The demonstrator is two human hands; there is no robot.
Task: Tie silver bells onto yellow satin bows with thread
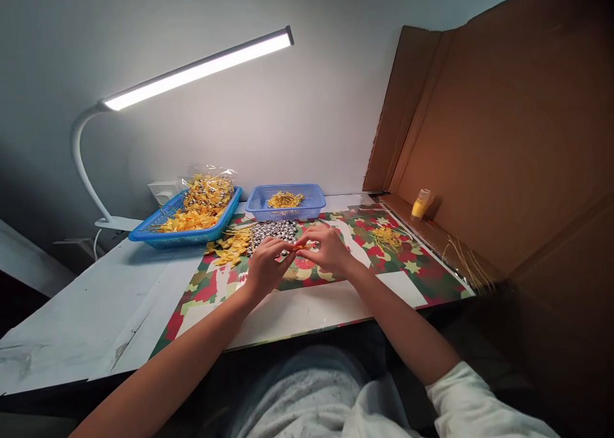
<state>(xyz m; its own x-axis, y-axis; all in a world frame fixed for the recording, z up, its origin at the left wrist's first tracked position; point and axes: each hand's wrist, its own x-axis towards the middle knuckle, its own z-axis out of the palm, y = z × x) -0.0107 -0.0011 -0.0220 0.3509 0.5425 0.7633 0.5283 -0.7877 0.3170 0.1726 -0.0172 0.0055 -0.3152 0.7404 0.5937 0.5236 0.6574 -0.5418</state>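
Note:
My left hand point(269, 263) and my right hand point(327, 249) meet over the patterned mat, fingertips pinched on a small orange-yellow piece point(300, 248) between them. Its exact shape is too small to tell. Just behind my hands lies a pile of silver bells point(275, 230). Yellow ribbon bows point(233, 245) with gold ties lie left of the bells. A small heap of gold ties point(386, 238) is on the mat to the right of my right hand.
A blue basket point(230, 217) heaped with yellow bows stands back left, a smaller blue basket point(311, 213) behind the bells. A lamp point(196, 70) hangs above. Cardboard point(503, 137) walls the right side, near a yellow-filled bottle point(420, 204) and loose gold ties point(467, 262).

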